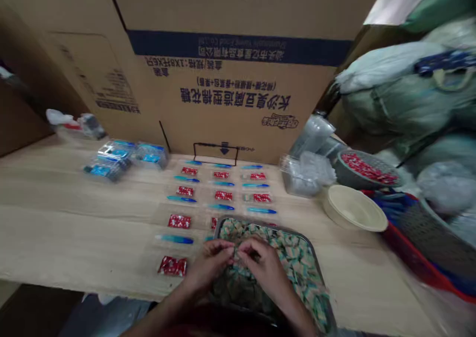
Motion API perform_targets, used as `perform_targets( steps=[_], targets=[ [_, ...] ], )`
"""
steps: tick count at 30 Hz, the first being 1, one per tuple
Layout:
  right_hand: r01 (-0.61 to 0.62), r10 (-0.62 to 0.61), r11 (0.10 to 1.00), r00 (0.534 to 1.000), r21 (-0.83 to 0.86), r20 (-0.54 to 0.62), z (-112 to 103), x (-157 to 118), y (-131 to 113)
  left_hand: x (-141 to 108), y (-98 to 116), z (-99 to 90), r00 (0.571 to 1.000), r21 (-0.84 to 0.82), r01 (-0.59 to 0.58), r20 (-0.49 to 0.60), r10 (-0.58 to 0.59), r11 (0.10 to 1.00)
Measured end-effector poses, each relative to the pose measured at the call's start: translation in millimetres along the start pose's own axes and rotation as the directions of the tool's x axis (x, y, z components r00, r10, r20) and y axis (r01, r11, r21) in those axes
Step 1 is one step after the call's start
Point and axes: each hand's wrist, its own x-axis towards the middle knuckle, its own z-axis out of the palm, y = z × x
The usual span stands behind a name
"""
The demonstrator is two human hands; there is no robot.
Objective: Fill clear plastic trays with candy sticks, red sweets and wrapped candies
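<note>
Over a grey metal tray (316, 257) full of small green-and-tan wrapped pieces (293, 252), both my hands meet fingertip to fingertip. My left hand (212, 262) is closed in a pinch, thumb against forefinger. Facing it, my right hand (260, 262) pinches in the same way. Something tiny and pale seems to be between the fingertips, too small to name. Left of the tray and behind it lie rows of clear plastic trays with red packets (179, 221) and blue pen-shaped sticks (177, 238). The tray covers part of the nearest rows.
A large cardboard box (230, 118) stands along the back. Clear boxes with blue contents (118, 151) are stacked at back left. On the right are clear containers (305, 173), a bowl of red packets (368, 168), a cream bowl (355, 210), a red-rimmed basket (416, 257) and sacks (409, 94).
</note>
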Motion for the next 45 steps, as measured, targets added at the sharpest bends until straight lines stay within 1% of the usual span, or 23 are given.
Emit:
perform_targets(
  steps=[2, 4, 7, 9, 11, 12, 13, 14, 16, 17, 18, 20, 22, 24, 28, 31, 33, 35, 37, 39, 42, 43, 45],
  targets=[
    [0.027, -0.027, 0.999, 1.0, 0.03, 0.013, 6, 6, 2, -3, 3, -5.1, 0.994, 0.023, -0.105, 0.009, 0.105, 0.994],
    [0.035, -0.037, 0.999, 0.998, 0.038, 0.055, 12, 11, 0, -5, 3, -11.2, 0.986, 0.024, -0.165, -0.003, 0.165, 0.986],
    [0.013, -0.013, 1.0, 0.984, 0.001, 0.177, 19, 16, -9, -8, 1, -23.8, 0.985, -0.031, -0.165, -0.061, 0.163, 0.986],
    [0.045, -0.025, 0.996, 0.971, -0.08, 0.238, 25, 24, -16, -9, 1, -35.5, 0.986, -0.02, -0.152, -0.07, 0.151, 0.988],
    [0.09, -0.046, 0.986, 0.954, -0.138, 0.295, 33, 40, -18, -6, 4, -49.8, 0.98, 0.081, -0.189, -0.043, 0.193, 0.979],
    [0.094, -0.038, 0.983, 0.946, -0.161, 0.321, 39, 51, -17, -2, 7, -57.7, 0.969, 0.182, -0.235, -0.035, 0.245, 0.955],
    [0.083, -0.017, 0.98, 0.941, -0.183, 0.339, 46, 65, -14, 3, 11, -65.7, 0.947, 0.313, -0.291, -0.038, 0.318, 0.904],
    [0.064, 0.013, 0.976, 0.937, -0.208, 0.348, 54, 78, -9, 9, 15, -73.4, 0.914, 0.461, -0.342, -0.041, 0.404, 0.819],
    [0.035, 0.063, 0.961, 0.938, -0.274, 0.342, 71, 105, 1, 24, 23, -87.1, 0.832, 0.733, -0.372, -0.01, 0.555, 0.57],
    [0.031, 0.075, 0.951, 0.941, -0.306, 0.329, 79, 115, 6, 32, 26, -92.5, 0.807, 0.825, -0.351, 0.027, 0.59, 0.443],
    [0.035, 0.078, 0.943, 0.944, -0.33, 0.321, 86, 122, 9, 38, 28, -96.8, 0.799, 0.886, -0.325, 0.07, 0.597, 0.332],
    [0.056, 0.068, 0.93, 0.945, -0.364, 0.32, 95, 127, 14, 47, 30, -101.8, 0.813, 0.942, -0.29, 0.15, 0.562, 0.168],
    [0.081, 0.057, 0.912, 0.945, -0.401, 0.321, 98, 124, 15, 50, 30, -102.8, 0.818, 0.956, -0.288, 0.218, 0.532, 0.052],
    [0.098, 0.053, 0.89, 0.948, -0.445, 0.314, 98, 118, 14, 50, 31, -100.9, 0.808, 0.949, -0.312, 0.285, 0.516, -0.036],
    [0.101, 0.071, 0.852, 0.95, -0.514, 0.303, 99, 113, 10, 48, 31, -94.4, 0.777, 0.914, -0.369, 0.403, 0.484, -0.169],
    [0.105, 0.074, 0.85, 0.946, -0.516, 0.314, 100, 117, 7, 47, 30, -90.8, 0.787, 0.885, -0.389, 0.464, 0.407, -0.256],
    [0.117, 0.064, 0.866, 0.938, -0.486, 0.341, 95, 122, 6, 47, 31, -88.8, 0.798, 0.869, -0.387, 0.483, 0.361, -0.307],
    [0.125, 0.051, 0.888, 0.93, -0.443, 0.363, 79, 125, 4, 47, 33, -86.0, 0.812, 0.856, -0.374, 0.489, 0.32, -0.357],
    [0.115, 0.037, 0.903, 0.938, -0.414, 0.343, 50, 123, 2, 46, 37, -82.3, 0.83, 0.843, -0.36, 0.485, 0.276, -0.399],
    [0.086, 0.036, 0.905, 0.96, -0.416, 0.277, 12, 112, 3, 46, 41, -79.4, 0.848, 0.836, -0.355, 0.476, 0.232, -0.418],
    [-0.016, 0.094, 0.896, 0.984, -0.444, 0.154, -42, 78, 12, 47, 42, -82.2, 0.851, 0.85, -0.368, 0.471, 0.232, -0.377],
    [-0.054, 0.125, 0.893, 0.983, -0.447, 0.133, -53, 63, 17, 48, 41, -85.6, 0.843, 0.858, -0.378, 0.474, 0.255, -0.348],
    [-0.096, 0.166, 0.892, 0.979, -0.441, 0.123, -65, 36, 28, 50, 36, -93.6, 0.805, 0.865, -0.409, 0.492, 0.332, -0.29]
  ],
)
